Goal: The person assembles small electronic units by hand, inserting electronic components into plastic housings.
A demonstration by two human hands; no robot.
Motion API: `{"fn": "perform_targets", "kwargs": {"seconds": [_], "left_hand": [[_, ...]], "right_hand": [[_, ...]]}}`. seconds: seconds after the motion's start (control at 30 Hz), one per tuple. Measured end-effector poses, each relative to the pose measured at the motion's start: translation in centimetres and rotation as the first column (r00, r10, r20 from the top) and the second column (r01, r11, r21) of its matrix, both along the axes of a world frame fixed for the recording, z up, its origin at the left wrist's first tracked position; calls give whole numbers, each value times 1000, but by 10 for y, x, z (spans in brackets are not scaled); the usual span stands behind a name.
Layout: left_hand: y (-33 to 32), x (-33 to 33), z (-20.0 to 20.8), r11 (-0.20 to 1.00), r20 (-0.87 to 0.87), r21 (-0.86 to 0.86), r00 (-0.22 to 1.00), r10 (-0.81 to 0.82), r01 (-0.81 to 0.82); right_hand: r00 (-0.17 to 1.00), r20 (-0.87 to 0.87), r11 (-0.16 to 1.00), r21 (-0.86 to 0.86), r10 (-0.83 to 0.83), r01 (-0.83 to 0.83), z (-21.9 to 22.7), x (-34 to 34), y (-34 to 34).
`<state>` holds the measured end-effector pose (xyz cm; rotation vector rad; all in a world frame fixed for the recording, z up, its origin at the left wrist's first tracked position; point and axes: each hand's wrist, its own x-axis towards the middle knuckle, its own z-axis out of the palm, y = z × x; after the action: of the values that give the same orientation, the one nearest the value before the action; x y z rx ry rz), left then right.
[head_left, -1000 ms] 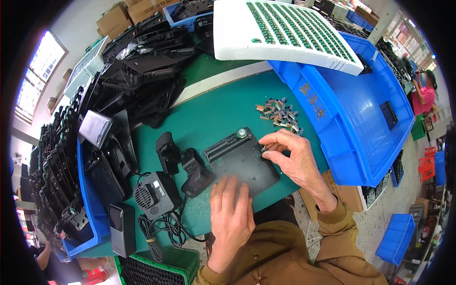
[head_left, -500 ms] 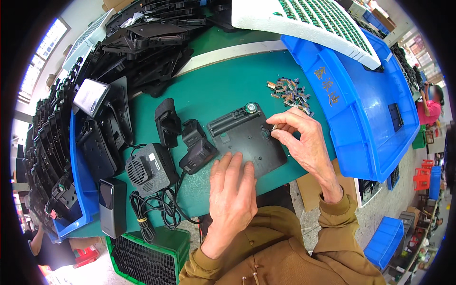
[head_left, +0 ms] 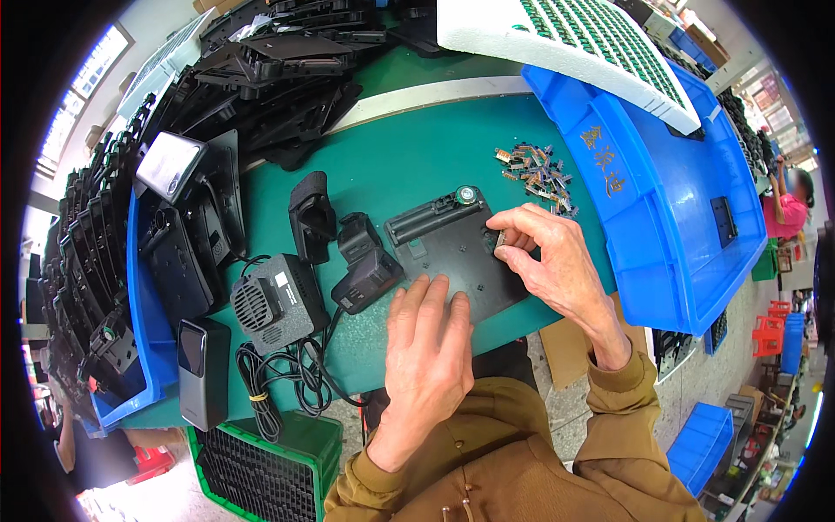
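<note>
A flat black plastic panel (head_left: pixel 457 257) lies on the green table, with a long raised housing and a round silver-and-green piece (head_left: pixel 467 196) along its far edge. My left hand (head_left: pixel 428 344) lies open on the panel's near left part, fingers stretched out. At the right edge of the panel my right hand (head_left: pixel 557 261) is closed in a pinch. Between its thumb and forefinger sits a small electronic part (head_left: pixel 500 239), mostly hidden by the fingers. A pile of similar small parts (head_left: pixel 537 178) is spread just beyond the right hand.
Left of the panel are two black brackets (head_left: pixel 311 217) (head_left: pixel 365 265), a black vented box (head_left: pixel 278 304) with coiled cable (head_left: pixel 283 387), and a grey power bank (head_left: pixel 203 374). Black housings (head_left: pixel 252 87) are heaped at far left. A blue bin (head_left: pixel 652 209) and white foam tray (head_left: pixel 557 39) stand right.
The right fingertips have come down closer to the panel's right edge. The left hand stays on the panel. The whole view has shifted slightly.
</note>
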<state>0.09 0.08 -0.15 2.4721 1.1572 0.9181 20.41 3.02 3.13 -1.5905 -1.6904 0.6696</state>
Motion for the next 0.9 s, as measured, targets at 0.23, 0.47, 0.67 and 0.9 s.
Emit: {"fn": "perform_targets", "kwargs": {"seconds": [0.23,0.47,0.67,0.9], "left_hand": [[0,0,-1,1000,14,6,1000,-1,1],[-1,-1,-3,1000,22,8,1000,12,-13],[0,1,-3,1000,38,16,999,11,-12],[1,0,-6,999,41,39,999,6,-8]], "right_hand": [[990,135,999,30,24,-28,-3,3,1],[996,-56,984,-168,-66,56,12,-6,3],[995,-47,992,-98,-87,82,7,-4,1],[983,154,995,17,-95,94,1,-8,3]]}}
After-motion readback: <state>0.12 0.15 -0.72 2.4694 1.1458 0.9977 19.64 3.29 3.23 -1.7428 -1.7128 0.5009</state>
